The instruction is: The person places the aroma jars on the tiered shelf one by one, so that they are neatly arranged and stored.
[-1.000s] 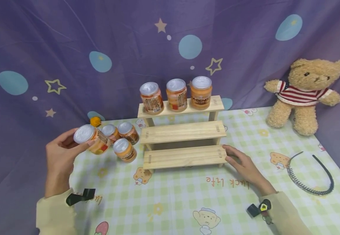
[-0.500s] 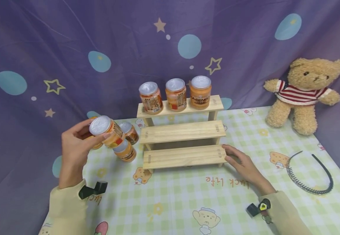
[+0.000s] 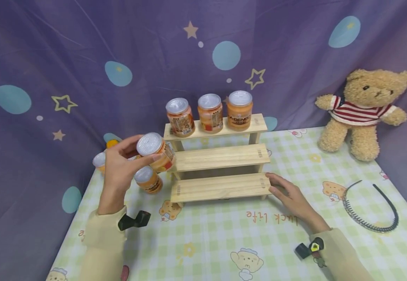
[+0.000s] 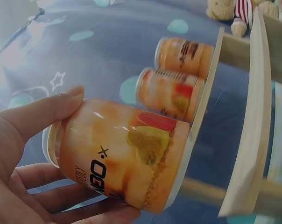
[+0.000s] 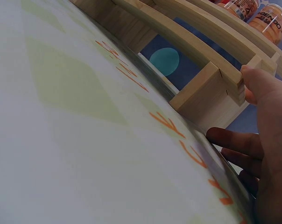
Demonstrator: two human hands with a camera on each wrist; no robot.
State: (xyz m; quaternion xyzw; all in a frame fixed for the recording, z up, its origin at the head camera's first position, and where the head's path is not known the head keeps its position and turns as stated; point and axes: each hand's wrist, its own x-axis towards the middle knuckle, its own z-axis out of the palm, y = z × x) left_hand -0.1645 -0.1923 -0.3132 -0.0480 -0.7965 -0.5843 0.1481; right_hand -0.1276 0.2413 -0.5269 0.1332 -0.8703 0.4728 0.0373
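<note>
My left hand [image 3: 119, 166] grips an orange jar [image 3: 157, 154] with a silver lid, held in the air at the left end of a three-step wooden shelf [image 3: 221, 188]. In the left wrist view the thumb is at the lid end and the fingers curl under the jar's printed side. Three similar jars, among them the rightmost jar [image 3: 240, 113], stand in a row on the top step. Both lower steps are bare. At the right end of the bottom step rests my right hand [image 3: 291, 197], its thumb [image 5: 257, 79] touching the wood and its other fingers loosely extended below.
Below the held jar a jar [image 3: 149, 181] stands on the checked tablecloth; others are partly hidden behind the left hand, including one jar [image 3: 99, 160] by the table's left edge. A teddy bear [image 3: 365, 113] sits at the back right, with a black headband [image 3: 372, 226] in front.
The left hand has carried the jar rightward from over the standing jars to the shelf's left end. My right hand has stayed at the shelf.
</note>
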